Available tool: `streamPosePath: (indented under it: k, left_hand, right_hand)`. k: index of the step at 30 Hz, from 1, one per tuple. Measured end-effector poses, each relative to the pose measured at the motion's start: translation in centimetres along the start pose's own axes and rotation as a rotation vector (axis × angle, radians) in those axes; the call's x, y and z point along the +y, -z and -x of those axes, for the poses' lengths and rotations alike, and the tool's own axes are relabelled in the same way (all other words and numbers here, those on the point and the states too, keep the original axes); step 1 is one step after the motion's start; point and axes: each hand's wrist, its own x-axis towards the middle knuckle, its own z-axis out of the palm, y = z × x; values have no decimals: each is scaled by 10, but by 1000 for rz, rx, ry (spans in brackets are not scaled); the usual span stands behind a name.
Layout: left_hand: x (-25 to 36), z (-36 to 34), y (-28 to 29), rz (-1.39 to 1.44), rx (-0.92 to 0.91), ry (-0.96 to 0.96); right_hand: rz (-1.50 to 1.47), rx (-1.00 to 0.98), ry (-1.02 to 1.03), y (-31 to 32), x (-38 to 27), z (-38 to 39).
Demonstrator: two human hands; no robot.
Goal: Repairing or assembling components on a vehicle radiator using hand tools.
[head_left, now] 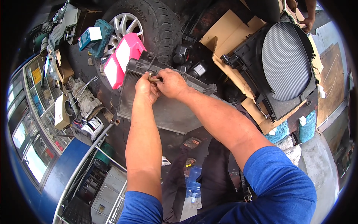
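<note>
Over the top edge of an upright car radiator (164,112), both hands meet at one spot on its black plastic top tank (175,72). Left hand (146,87) has fingers curled tight round a small brass-coloured fitting or tool (153,78), too small to tell which; right hand (171,83) pinches the same piece from the other side, fingers clenched on it. Radiator stands on the dark workshop floor, leaning toward the person's legs, core facing them. Just behind it: pink-and-white plastic cases (121,59), then a wheel with tyre (149,22). Teal power-tool case (95,37) further left, gearbox-like part (85,99) lower left. Right side, well apart: fan shroud with round grille (285,61) lying on cardboard (227,33); another person's hand (307,24) at the top edge. Judgement on doing this step well: keep one hand bracing the tank while the other works the small piece, turn squarely to the tank so the plastic neck isn't stressed, keep the radiator from tipping, and avoid pressing the thin fins with wrists or knees.
</note>
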Motion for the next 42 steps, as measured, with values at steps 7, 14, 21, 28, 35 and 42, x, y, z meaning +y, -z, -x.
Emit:
streamPosePath:
  k: [7,14,21,28,35,42]
  left_hand:
    - [-2,0,-8,-625,299,-514]
    - [3,-11,14,183,-103,-48]
    - [5,1,-4,-128,106,-135]
    - [8,6,-10,-524,228,-326]
    - [11,-1,-4,-530,282,-261]
    - [4,-11,-5,-688,342,-471]
  right_hand:
    - [-8,-21,-22,1,-4,0]
    - [-39,0,27,-5,-7,-1]
    - [-24,-8,-17,0,-1,-1]
    - [29,-62,-27,1,2,-4]
    - [54,-116,36,2,1,-4]
    - [75,-220,3,10,1,-5]
